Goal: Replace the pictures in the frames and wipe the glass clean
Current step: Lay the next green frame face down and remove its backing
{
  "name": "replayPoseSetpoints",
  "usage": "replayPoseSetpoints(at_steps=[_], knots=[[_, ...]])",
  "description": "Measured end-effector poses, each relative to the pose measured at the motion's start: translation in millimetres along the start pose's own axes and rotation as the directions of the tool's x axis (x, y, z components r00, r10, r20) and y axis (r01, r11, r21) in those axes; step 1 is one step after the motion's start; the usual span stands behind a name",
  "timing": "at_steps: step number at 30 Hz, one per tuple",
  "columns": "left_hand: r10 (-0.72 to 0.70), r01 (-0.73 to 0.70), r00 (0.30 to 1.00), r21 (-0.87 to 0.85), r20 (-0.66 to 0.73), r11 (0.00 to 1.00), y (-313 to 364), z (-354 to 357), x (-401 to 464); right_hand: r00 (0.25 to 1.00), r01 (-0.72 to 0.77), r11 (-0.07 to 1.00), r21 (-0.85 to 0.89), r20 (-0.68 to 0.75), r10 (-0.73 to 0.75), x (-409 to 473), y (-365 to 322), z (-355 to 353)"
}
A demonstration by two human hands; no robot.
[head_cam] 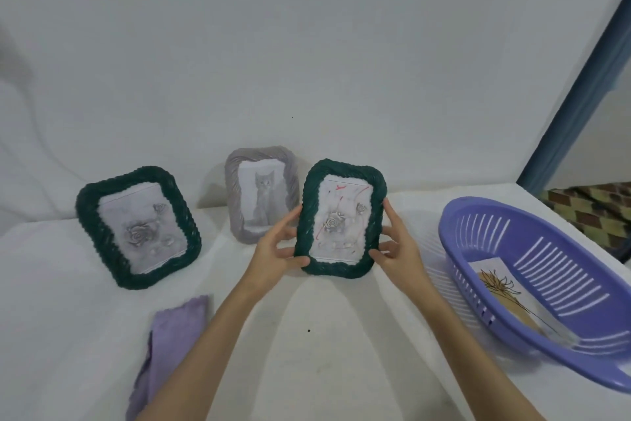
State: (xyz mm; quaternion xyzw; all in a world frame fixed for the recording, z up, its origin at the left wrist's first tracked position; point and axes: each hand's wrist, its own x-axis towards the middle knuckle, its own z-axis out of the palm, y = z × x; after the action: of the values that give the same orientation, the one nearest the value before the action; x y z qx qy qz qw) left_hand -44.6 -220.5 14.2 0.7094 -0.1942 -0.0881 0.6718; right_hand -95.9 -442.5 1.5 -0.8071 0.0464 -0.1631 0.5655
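The head view looks down on a white-covered counter (324,335) set against a pale wall. Both hands hold one dark green frame (341,217) upright above the counter, its glass facing the camera. The left hand (278,250) grips the frame's left edge, thumb curled onto the front of the lower left corner and fingers reaching up along the side. The right hand (397,238) grips the right edge, thumb on the front near the lower right and the index finger stretched up along the border. The picture in this frame shows a pale rose, and the glass carries red scribbles and whitish smears.

To the left, well apart, a second dark green frame (138,228) stands leaning back on the counter, holding a similar rose picture. Between the two green frames and further back, a grey frame (261,193) with a picture of a grey kitten leans near the wall; the left hand's fingers overlap its lower right part in the view, and I cannot tell whether they touch it.

A lilac cloth (167,352) lies crumpled on the counter near the left forearm. On the right sits a purple slotted basket (532,287), and inside it lies a loose picture (508,297) with a thin-lined plant drawing. Behind the basket a blue post (577,93) rises at a slant, with a patterned fabric (594,212) beside it.
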Motion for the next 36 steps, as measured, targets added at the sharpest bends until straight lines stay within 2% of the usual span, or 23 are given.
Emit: replayPoseSetpoints(at_steps=[2, 4, 6, 9, 11, 13, 14, 16, 18, 20, 21, 23, 25, 28, 33, 36], knots=[[-0.005, 0.005, 1.000, 0.012, -0.015, 1.000, 10, -16, -21, 0.998, -0.015, 0.999, 0.035, 0.063, 0.012, -3, -6, 12], [0.022, -0.017, 0.998, 0.072, -0.067, 0.997, 18, -30, -39, 1.000, -0.002, 1.000, -0.015, 0.019, 0.003, -3, -20, 25], [0.056, -0.037, 0.992, 0.160, -0.117, 0.986, 25, -40, -53, 0.996, 0.063, 0.997, -0.046, -0.064, -0.066, 0, -44, 36], [0.097, -0.066, 0.991, 0.285, -0.097, 0.956, 30, -46, -65, 0.986, 0.164, 0.985, -0.047, 0.008, -0.164, 3, -90, 49], [0.113, -0.082, 0.991, 0.363, -0.065, 0.928, 28, -47, -71, 0.984, 0.173, 0.974, -0.146, 0.065, -0.165, 5, -108, 58], [0.113, -0.084, 0.992, 0.382, -0.054, 0.920, 27, -45, -76, 0.989, 0.150, 0.946, -0.287, 0.052, -0.141, 3, -117, 62], [0.111, -0.086, 0.993, 0.361, -0.048, 0.929, 28, -43, -78, 0.991, 0.133, 0.944, -0.301, 0.036, -0.128, 1, -118, 63], [0.137, -0.113, 0.989, 0.310, -0.056, 0.944, 32, -40, -81, 0.995, 0.103, 0.970, -0.220, 0.037, -0.097, -4, -118, 59], [0.215, -0.173, 0.969, 0.287, -0.123, 0.942, 37, -40, -79, 0.991, 0.083, 0.992, -0.098, 0.110, -0.072, -9, -116, 51], [0.267, -0.197, 0.941, 0.303, -0.209, 0.932, 41, -40, -73, 0.972, 0.115, 0.992, -0.053, 0.213, -0.101, -11, -111, 44], [0.266, -0.183, 0.936, 0.326, -0.230, 0.927, 42, -41, -69, 0.958, 0.133, 0.990, -0.046, 0.264, -0.116, -11, -107, 41], [0.176, -0.092, 0.961, 0.355, -0.212, 0.930, 38, -41, -64, 0.925, 0.154, 0.987, -0.038, 0.356, -0.131, -11, -97, 37], [0.055, -0.003, 0.987, 0.318, -0.153, 0.948, 30, -40, -63, 0.893, 0.141, 0.990, -0.014, 0.433, -0.122, -13, -87, 35], [-0.006, 0.039, 0.992, 0.255, -0.127, 0.966, 11, -33, -68, 0.859, 0.069, 0.996, 0.058, 0.505, -0.089, -18, -71, 36], [-0.092, 0.181, 0.953, 0.300, -0.288, 0.936, -7, -18, -84, 0.933, -0.010, 0.998, -0.066, 0.359, 0.033, -23, -37, 53], [-0.107, 0.252, 0.930, 0.401, -0.351, 0.881, -15, -12, -92, 0.972, -0.067, 0.996, -0.052, 0.221, 0.077, -29, -18, 68]])
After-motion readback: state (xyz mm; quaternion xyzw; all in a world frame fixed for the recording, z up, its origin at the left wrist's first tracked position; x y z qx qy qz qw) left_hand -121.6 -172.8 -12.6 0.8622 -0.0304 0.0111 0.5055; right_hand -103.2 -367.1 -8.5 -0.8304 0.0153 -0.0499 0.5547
